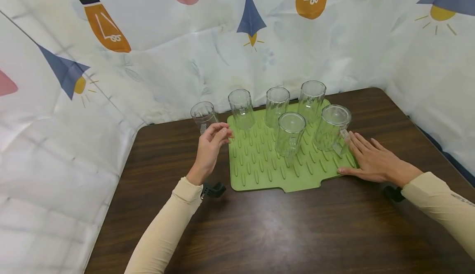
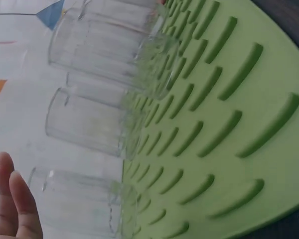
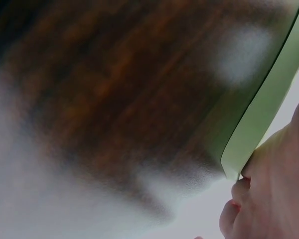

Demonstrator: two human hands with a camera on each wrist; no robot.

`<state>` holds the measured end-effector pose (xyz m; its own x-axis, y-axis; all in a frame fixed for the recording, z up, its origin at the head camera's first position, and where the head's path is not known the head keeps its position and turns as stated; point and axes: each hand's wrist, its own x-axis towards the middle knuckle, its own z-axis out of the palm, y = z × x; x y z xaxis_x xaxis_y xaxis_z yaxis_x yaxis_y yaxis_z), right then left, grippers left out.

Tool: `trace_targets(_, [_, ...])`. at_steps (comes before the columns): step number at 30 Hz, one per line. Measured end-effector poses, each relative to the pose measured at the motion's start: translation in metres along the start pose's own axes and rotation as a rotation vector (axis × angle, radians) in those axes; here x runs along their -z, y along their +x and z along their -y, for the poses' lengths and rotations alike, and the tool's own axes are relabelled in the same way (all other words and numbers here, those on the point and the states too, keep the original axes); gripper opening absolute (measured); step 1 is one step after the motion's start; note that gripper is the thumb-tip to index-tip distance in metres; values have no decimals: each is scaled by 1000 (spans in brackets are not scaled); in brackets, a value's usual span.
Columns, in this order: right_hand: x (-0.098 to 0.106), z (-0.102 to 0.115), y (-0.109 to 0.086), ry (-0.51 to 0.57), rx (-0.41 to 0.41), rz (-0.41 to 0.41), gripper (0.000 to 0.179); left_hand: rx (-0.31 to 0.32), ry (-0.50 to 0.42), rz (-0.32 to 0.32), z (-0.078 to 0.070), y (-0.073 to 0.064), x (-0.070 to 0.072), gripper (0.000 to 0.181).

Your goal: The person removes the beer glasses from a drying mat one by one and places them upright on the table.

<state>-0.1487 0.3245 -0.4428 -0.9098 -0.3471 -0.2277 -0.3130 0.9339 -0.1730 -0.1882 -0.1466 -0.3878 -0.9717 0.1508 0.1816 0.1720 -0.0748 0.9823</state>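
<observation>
A green ribbed mat (image 1: pixel 259 171) lies on the table with several clear glass mugs on it. Three stand along its back: a left one (image 1: pixel 241 109), a middle one (image 1: pixel 277 105) and a right one (image 1: pixel 312 100). Nearer the front are two mugs that look upside down, one (image 1: pixel 290 133) central and one (image 1: pixel 332 127) to the right. Another glass mug (image 1: pixel 204 115) is on the wood just left of the mat. My left hand (image 1: pixel 209 150), fingers loosely bent and holding nothing, hovers by the mat's left edge, partly covering that mug. My right hand (image 1: pixel 372 162) rests flat at the mat's right edge, fingers spread.
The dark wooden table (image 1: pixel 259 232) extends in front of the mat and to both sides. A patterned white cloth (image 1: pixel 159 76) hangs behind and around it. Dark wrist straps are on both arms, the left strap (image 1: pixel 214 190) being plainer to see.
</observation>
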Motion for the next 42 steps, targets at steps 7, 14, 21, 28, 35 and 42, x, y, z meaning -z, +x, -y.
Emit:
trace_targets(7, [0,0,1,-8,-4,2,114,-86,66,91,9,-5,-22,31])
trace_targets(14, [1,1,1,-8,-7,2,114,-82,124,156,19,-10,-37,26])
trace_targets(21, [1,1,1,-24,0,1,113,-87,136,224,24,-12,-48,28])
trace_targets(28, [1,1,1,-25,-2,5,112,-50,107,263,29,-13,-60,30])
trace_targets(35, [0,1,1,-12,-5,7,113,-24,103,306,33,-15,-72,33])
trace_targets(42, [1,1,1,-18,-4,9,113,-3,77,343,40,-15,-85,38])
